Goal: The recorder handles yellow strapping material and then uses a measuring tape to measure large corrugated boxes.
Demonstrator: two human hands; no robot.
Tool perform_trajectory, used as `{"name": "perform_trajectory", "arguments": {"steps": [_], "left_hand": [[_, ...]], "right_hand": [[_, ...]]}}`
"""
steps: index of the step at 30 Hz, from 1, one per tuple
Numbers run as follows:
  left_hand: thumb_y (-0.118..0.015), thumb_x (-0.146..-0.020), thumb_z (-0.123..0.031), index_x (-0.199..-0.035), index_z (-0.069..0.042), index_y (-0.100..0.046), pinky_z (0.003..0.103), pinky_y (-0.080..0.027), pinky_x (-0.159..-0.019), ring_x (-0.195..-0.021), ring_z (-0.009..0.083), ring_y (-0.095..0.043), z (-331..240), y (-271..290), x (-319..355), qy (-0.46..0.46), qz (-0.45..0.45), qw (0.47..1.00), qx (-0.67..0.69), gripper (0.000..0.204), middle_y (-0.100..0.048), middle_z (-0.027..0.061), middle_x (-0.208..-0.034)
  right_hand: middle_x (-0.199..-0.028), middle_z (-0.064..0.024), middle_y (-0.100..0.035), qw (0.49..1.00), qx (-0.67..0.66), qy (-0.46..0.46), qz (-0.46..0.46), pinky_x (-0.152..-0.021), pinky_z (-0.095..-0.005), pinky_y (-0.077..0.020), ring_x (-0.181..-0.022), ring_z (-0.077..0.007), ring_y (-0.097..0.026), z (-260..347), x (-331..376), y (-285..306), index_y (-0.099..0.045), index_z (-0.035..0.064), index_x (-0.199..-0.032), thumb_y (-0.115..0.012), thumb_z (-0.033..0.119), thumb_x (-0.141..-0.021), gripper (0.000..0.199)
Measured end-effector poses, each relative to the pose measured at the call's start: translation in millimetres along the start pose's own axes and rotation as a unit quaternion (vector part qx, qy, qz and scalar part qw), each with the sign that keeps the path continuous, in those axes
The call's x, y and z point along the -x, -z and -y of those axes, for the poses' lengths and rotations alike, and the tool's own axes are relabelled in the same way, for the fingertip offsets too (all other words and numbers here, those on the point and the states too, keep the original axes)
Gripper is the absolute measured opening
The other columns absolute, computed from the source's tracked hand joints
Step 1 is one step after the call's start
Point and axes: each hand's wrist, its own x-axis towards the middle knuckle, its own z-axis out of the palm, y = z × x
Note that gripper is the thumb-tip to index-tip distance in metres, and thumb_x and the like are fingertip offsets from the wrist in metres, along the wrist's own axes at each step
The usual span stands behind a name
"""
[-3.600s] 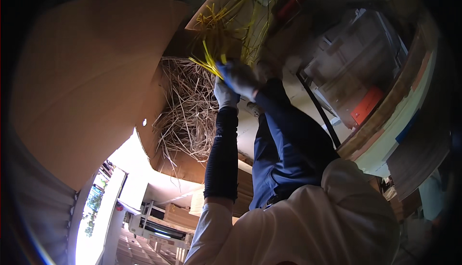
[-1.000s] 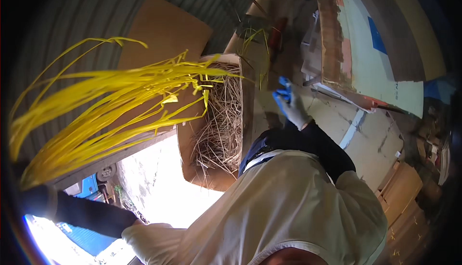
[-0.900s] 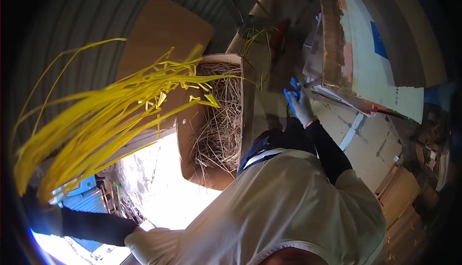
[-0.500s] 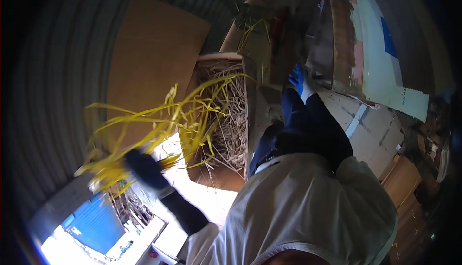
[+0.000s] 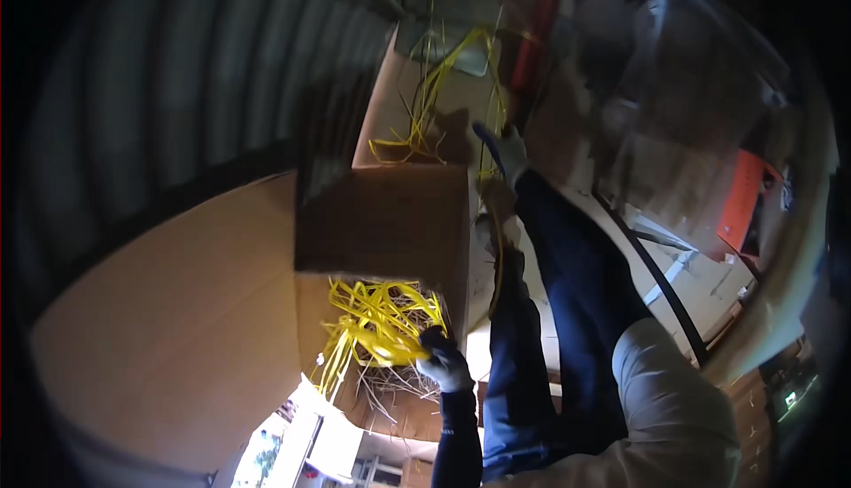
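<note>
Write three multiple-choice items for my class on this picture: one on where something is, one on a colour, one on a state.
1. Where does the bundle of strips by the left hand lie?
A. in the open cardboard box
B. on the orange object at the right
C. on the person's shoulder

2. What colour are those strips?
A. blue
B. yellow
C. white

3. How is the left hand?
A. bare and flat on a wall
B. gloved, at the bundle of strips in the box
C. hidden from view

Answers: 1 A, the strips sit among dry straw inside the box. 2 B, they are bright yellow. 3 B, the gloved hand meets the bundle at the box opening, while the right hand reaches higher up.
</note>
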Motion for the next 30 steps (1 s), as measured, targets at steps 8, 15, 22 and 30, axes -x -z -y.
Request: {"name": "perform_trajectory", "arguments": {"steps": [8, 15, 22, 30], "left_hand": [[-0.044, -0.093, -0.016, -0.101, 0.004, -0.058, 0.028, -0.044, -0.075, -0.078, 0.0172, -0.055, 33, -4, 18, 0.059, 0.09, 0.932, -0.346, 0.025, -0.059, 0.0103, -0.092], [-0.04, -0.094, -0.015, -0.107, 0.004, -0.056, 0.029, -0.043, -0.081, -0.086, 0.0188, -0.056, 24, -15, 1, 0.12, 0.136, 0.909, -0.375, 0.028, -0.059, 0.0127, -0.101], [-0.036, -0.095, -0.014, -0.114, 0.004, -0.054, 0.029, -0.043, -0.087, -0.093, 0.0203, -0.056, 15, -9, 4, 0.117, 0.152, 0.909, -0.369, 0.032, -0.059, 0.0151, -0.109], [-0.041, -0.093, -0.019, -0.093, -0.002, -0.055, 0.032, -0.043, -0.067, -0.073, 0.02, -0.052, 20, 3, 0, 0.052, 0.152, 0.958, -0.239, 0.022, -0.055, 0.0092, -0.082]], "right_hand": [[-0.101, -0.0122, -0.063, 0.968, -0.049, -0.114, 0.219, -0.073, -0.0338, -0.0497, -0.084, -0.0163, -0.061, -104, -223, -117, -0.051, -0.0029, -0.118, -0.074, 0.041, -0.077, 0.064], [-0.093, -0.0106, -0.064, 0.988, 0.018, 0.139, -0.063, -0.065, -0.0296, -0.048, -0.071, -0.0131, -0.058, -144, -256, -239, -0.058, -0.0052, -0.103, -0.086, 0.034, -0.064, 0.062], [-0.072, -0.0033, -0.059, 0.904, -0.181, -0.102, 0.374, -0.047, -0.0226, -0.0375, -0.059, -0.0114, -0.054, -105, -242, -235, -0.064, 0.0053, -0.103, -0.057, 0.023, -0.089, 0.023], [-0.067, 0.0038, -0.048, 0.938, 0.032, -0.091, 0.334, -0.048, -0.0202, -0.0338, -0.055, -0.0055, -0.043, 34, -41, -61, -0.068, 0.0109, -0.1, -0.05, 0.026, -0.091, 0.025]]}}
